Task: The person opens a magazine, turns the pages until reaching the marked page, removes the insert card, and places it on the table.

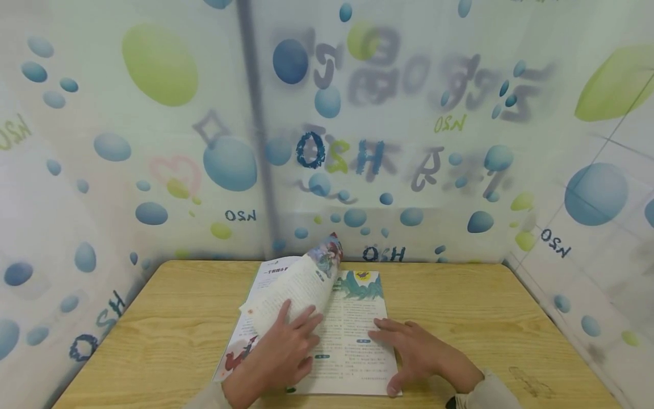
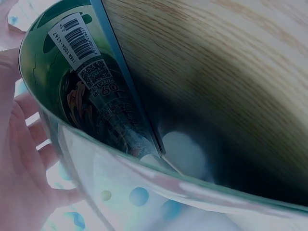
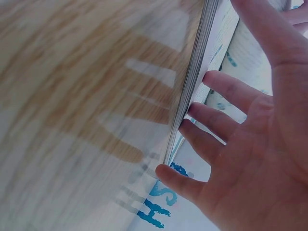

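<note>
An open magazine [image 1: 357, 363] lies on the wooden table, with printed text and a green mountain picture on its right page. One page [image 1: 296, 287] curls up over the left side, its far corner showing a coloured picture. My left hand [image 1: 286, 349] is spread over this lifted page, fingers touching its near part. The left wrist view shows the bent cover with a barcode [image 2: 81, 38] and the left hand [image 2: 21, 159] beside it. My right hand [image 1: 416, 346] rests at the magazine's right edge, fingertips on the page. In the right wrist view its fingers reach the stacked page edges [image 3: 195, 57].
The wooden table [image 1: 168, 324] extends on both sides of the magazine. A pale curtain [image 1: 317, 216] with blue and green dots and lettering stands along the table's back and sides. A dark smudge [image 1: 528, 380] marks the tabletop at the front right.
</note>
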Demonstrator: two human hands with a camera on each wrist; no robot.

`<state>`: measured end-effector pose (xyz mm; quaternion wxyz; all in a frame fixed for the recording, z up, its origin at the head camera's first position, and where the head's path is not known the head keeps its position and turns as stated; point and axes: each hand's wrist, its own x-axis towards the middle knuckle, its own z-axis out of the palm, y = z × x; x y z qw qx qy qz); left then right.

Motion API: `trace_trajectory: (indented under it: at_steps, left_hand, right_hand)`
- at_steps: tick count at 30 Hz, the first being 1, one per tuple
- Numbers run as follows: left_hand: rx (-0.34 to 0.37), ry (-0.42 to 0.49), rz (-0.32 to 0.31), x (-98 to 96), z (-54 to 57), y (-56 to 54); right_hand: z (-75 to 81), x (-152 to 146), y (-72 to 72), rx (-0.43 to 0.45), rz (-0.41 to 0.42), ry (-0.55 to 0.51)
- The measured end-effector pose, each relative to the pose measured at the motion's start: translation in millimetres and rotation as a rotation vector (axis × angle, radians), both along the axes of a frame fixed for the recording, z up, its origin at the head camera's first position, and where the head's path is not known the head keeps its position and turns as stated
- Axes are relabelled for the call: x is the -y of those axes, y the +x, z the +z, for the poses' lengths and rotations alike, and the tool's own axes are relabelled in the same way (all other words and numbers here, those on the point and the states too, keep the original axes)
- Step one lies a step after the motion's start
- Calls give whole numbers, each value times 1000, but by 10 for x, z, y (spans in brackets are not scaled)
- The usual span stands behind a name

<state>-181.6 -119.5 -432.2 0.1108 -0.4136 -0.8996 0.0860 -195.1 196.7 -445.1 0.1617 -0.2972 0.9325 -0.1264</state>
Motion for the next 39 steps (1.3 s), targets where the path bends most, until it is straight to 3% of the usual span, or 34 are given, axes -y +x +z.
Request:
trace_trajectory:
  at_steps: [6, 12, 19, 27, 39]
  left_hand:
    - [-31, -9, 54, 27, -2, 23]
    - [11, -14, 109, 43, -12, 25]
    - [80, 77, 156, 72, -66, -12]
    - [147, 129, 170, 96, -76, -19]
    - [170, 154, 164, 108, -83, -20]
  right_hand:
    - [-5, -1, -1, 5, -1, -7]
    - [-9, -10, 0, 1, 4, -13]
    - [-18, -6, -1, -2, -2, -13]
    - [-24, -9, -7, -5, 2, -24]
    - [-34, -20, -24, -18, 14, -25]
